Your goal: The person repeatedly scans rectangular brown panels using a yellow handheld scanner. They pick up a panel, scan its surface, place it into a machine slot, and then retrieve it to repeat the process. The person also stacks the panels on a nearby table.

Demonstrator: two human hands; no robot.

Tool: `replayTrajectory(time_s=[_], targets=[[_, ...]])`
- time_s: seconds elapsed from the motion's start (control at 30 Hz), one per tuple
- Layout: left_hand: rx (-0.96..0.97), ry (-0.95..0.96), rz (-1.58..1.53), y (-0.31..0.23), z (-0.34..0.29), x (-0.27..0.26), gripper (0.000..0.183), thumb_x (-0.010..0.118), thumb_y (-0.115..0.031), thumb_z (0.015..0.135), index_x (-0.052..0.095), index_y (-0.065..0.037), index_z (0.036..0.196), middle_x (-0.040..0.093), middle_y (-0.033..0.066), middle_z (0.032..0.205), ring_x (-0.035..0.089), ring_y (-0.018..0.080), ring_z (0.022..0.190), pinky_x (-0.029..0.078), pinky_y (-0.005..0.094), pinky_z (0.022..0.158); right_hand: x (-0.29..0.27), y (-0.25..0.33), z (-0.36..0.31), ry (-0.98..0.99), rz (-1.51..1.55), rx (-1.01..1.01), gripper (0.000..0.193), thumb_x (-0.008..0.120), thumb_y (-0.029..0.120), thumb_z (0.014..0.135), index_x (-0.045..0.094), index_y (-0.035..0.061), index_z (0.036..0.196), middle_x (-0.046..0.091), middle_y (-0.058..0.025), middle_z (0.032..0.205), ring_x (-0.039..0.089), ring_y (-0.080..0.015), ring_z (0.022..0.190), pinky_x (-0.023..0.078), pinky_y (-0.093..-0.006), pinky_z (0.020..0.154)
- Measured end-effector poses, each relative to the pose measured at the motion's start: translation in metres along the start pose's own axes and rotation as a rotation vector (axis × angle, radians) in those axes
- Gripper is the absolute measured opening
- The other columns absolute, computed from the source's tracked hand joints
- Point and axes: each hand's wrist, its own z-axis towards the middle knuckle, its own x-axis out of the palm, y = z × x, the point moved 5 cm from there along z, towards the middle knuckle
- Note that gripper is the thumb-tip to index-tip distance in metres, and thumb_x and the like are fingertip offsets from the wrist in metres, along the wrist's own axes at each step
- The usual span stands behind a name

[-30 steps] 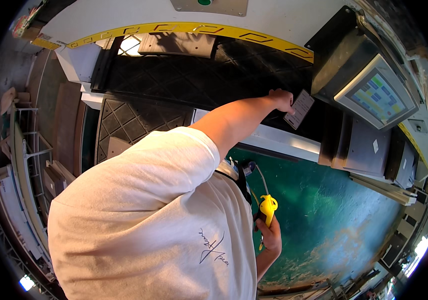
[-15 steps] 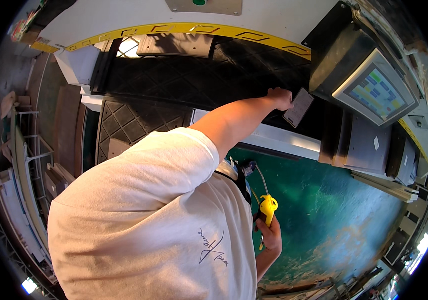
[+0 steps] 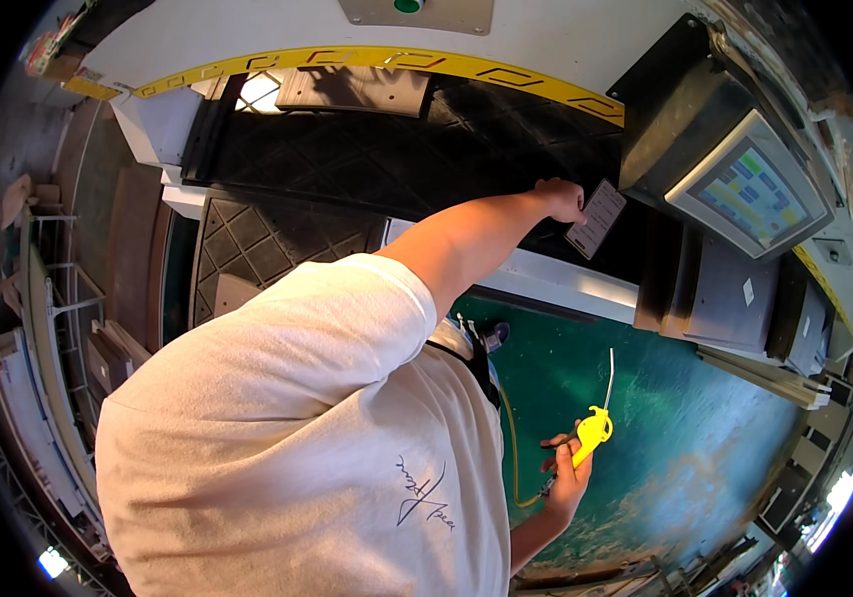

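Note:
My left arm reaches forward across the dark, diamond-patterned bed. At its end my left hand is closed, the thumb against the left edge of a flat, phone-like rectangle. Small lines show on its pale face; part of the grip is hidden. Lower down, my right hand is wrapped round a yellow air blow gun. The gun's thin metal nozzle points up and away over the green floor. A thin yellowish hose hangs in a curve between my body and the gun.
A tilted touch screen in a dark housing stands at the right. Below it several brown panels are stacked. A yellow-edged machine beam spans the back, with a drilled panel beneath. Racks with boards line the left.
My right hand has moved right with the blow gun, and the nozzle has swung to point up and slightly right. The rectangle's face looks brighter; my left hand has hardly moved.

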Motion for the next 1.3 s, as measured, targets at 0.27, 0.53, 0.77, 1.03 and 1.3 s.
replayTrajectory(time_s=[0.27,0.53,0.77,1.03,1.3], targets=[[0.028,0.016,0.025,-0.004,-0.003,0.001,0.052,0.086,-0.052,0.078,0.072,-0.02,0.116,0.073,0.004,0.121,0.062,0.0282,0.125,0.044,0.0474,0.104,0.022,-0.029,0.001,0.37,0.005,0.094,0.046,0.06,0.008,0.102,0.051,0.0027,0.147,0.062,-0.0054,0.104,0.068,-0.0193,0.095,0.05,-0.0277,0.067],[0.021,0.007,0.032,-0.002,-0.001,0.001,0.059,0.091,-0.053,0.072,0.071,-0.019,0.117,0.072,0.0042,0.12,0.062,0.0288,0.125,0.043,0.0486,0.105,0.023,-0.032,0.001,0.38,0.022,0.106,0.045,0.058,0.005,0.101,0.051,0.0025,0.146,0.06,-0.0046,0.102,0.068,-0.0197,0.096,0.051,-0.0276,0.067],[0.029,0.007,0.038,-0.004,-0.003,0.002,0.059,0.091,-0.052,0.071,0.071,-0.019,0.117,0.072,0.0045,0.122,0.06,0.03,0.126,0.043,0.0496,0.106,0.023,-0.03,-0.002,0.365,0.028,0.129,0.041,0.058,0.004,0.101,0.053,0.0016,0.142,0.062,-0.0062,0.105,0.068,-0.0197,0.096,0.051,-0.0282,0.068],[-0.04,-0.078,0.005,-0.007,-0.004,0.007,0.044,0.085,-0.049,0.08,0.074,-0.02,0.111,0.073,0.0057,0.118,0.059,0.0297,0.126,0.042,0.0505,0.106,0.029,-0.033,-0.005,0.417,0.041,0.17,0.035,0.062,0.006,0.101,0.054,0.0003,0.135,0.066,-0.0078,0.107,0.063,-0.0156,0.089,0.051,-0.0288,0.072],[0.172,-0.153,-0.737,0.044,-0.031,-0.019,0.032,0.077,-0.037,0.094,0.076,-0.007,0.104,0.079,0.0069,0.097,0.076,0.0221,0.09,0.058,0.0336,0.081,0.047,0.0,0.017,0.188,0.044,0.026,0.047,0.065,0.019,0.1,0.053,-0.0008,0.141,0.064,-0.008,0.107,0.064,-0.0166,0.093,0.051,-0.0273,0.069]])
